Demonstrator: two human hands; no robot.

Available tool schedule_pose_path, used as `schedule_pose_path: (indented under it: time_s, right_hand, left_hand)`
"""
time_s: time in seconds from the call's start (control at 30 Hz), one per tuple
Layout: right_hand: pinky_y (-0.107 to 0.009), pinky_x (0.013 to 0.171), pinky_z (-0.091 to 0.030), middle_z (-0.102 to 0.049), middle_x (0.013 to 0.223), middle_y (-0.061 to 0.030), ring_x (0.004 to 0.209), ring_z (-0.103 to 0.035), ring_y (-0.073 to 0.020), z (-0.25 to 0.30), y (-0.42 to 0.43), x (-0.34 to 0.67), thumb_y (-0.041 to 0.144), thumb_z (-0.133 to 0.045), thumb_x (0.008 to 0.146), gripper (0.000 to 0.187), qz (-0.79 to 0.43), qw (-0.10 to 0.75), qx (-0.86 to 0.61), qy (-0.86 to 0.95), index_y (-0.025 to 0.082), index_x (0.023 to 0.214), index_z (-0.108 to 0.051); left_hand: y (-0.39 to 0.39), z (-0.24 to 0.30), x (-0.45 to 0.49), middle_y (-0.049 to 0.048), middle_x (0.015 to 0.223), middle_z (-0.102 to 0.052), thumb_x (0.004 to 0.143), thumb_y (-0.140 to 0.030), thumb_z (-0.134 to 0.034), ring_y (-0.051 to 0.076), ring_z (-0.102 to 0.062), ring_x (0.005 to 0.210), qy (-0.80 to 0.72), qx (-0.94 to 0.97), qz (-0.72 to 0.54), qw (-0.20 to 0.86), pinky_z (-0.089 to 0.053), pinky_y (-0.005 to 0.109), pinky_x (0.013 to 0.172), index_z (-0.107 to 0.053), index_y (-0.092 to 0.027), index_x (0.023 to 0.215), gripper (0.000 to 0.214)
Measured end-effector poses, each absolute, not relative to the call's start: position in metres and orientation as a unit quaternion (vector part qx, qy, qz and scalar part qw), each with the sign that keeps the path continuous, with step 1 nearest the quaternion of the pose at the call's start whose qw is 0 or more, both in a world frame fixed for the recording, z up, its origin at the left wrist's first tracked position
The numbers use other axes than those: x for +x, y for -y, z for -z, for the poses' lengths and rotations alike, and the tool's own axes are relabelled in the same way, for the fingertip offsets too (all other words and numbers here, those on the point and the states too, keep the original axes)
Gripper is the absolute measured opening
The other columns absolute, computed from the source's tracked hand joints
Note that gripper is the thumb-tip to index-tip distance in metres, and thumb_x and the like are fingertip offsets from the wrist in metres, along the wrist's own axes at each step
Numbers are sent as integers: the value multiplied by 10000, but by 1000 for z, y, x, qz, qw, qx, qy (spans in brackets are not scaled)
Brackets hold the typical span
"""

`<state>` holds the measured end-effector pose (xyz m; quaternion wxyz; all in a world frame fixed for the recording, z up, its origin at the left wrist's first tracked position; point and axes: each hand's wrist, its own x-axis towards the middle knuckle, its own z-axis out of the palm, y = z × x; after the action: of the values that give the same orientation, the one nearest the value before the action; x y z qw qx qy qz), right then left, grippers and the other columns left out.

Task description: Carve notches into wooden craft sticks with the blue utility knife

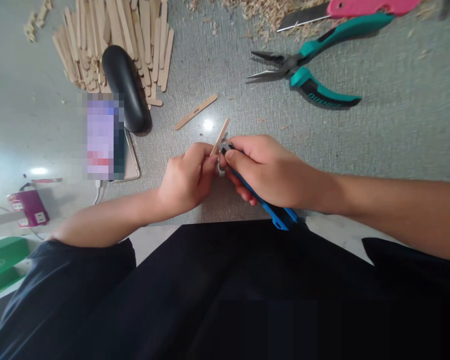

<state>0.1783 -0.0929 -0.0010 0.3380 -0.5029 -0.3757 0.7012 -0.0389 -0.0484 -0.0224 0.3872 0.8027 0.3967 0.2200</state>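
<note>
Right grip (266, 167) on cutter (265, 204), left grip (187, 175) on stick (221, 135), pliers (293, 63) (lettering (324, 101) unclear)

One head cam, pretty close, aimed steeply down over the wearer's dark clothing (225, 280) at left hand (183, 177), right hand (270, 170) and tabletop (330, 142).
</note>
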Motion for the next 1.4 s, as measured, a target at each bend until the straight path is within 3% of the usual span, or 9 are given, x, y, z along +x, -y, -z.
schedule_pose_path:
  time_s: [0.27, 0.47, 0.57, 0.77, 0.9, 1.1, 1.4]
  right_hand:
    - [-249, 300, -445, -580, 548, 27, 369, -535, -125, 4, 90, 177, 392, -773, 1208, 493, -720, 336, -491, 358, 278, 775, -565]
    - [-285, 273, -423, -553, 530, 18, 349, -516, -143, 4, 86, 178, 470, -815, 1170, 523, -731, 314, -501, 340, 277, 747, -574]
    - [-299, 296, -423, -558, 578, 8, 384, -538, -143, 6, 84, 181, 541, -845, 1150, 556, -744, 320, -481, 337, 266, 743, -583]
    - [-269, 330, -401, -561, 567, 25, 383, -546, -126, 6, 81, 190, 353, -742, 1217, 500, -741, 311, -476, 359, 249, 751, -594]
    - [-234, 359, -405, -591, 592, 45, 404, -561, -106, 0, 80, 196, 375, -736, 1234, 433, -751, 290, -451, 385, 231, 839, -635]
    - [-220, 367, -408, -603, 653, 63, 413, -560, -82, -6, 79, 200, 275, -705, 1237, 357, -764, 282, -431, 388, 215, 892, -640]
    - [-217, 366, -418, -623, 675, 63, 424, -573, -83, -1, 80, 203, 174, -660, 1222, 303, -756, 278, -426, 412, 207, 921, -677]
  left_hand:
    - [50, 32, -38, 35, 795, -748, 1328, -539, -388, 150, -635, 593, -361, 870, -207, 263, -346, 323, 591, -646, -248, 1098, 452]
    - [49, 30, -36, 18, 770, -741, 1319, -479, -428, 145, -615, 587, -360, 879, -205, 235, -318, 325, 608, -641, -248, 1079, 395]
    - [48, 24, -35, 15, 781, -747, 1303, -497, -498, 155, -638, 618, -378, 860, -198, 280, -367, 324, 618, -648, -260, 1057, 373]
    - [40, 14, -35, 13, 795, -792, 1298, -557, -565, 161, -702, 693, -390, 772, -193, 464, -575, 354, 710, -673, -269, 1019, 415]
    - [37, 19, -38, 23, 782, -795, 1268, -633, -624, 165, -740, 711, -371, 730, -217, 532, -568, 329, 637, -688, -256, 987, 475]
    - [35, 22, -41, 2, 720, -794, 1267, -616, -645, 114, -638, 490, -324, 700, -227, 595, -504, 289, 488, -695, -245, 979, 473]
    - [32, 20, -42, 6, 728, -799, 1261, -609, -665, 113, -659, 481, -304, 687, -220, 622, -491, 257, 438, -673, -247, 965, 468]
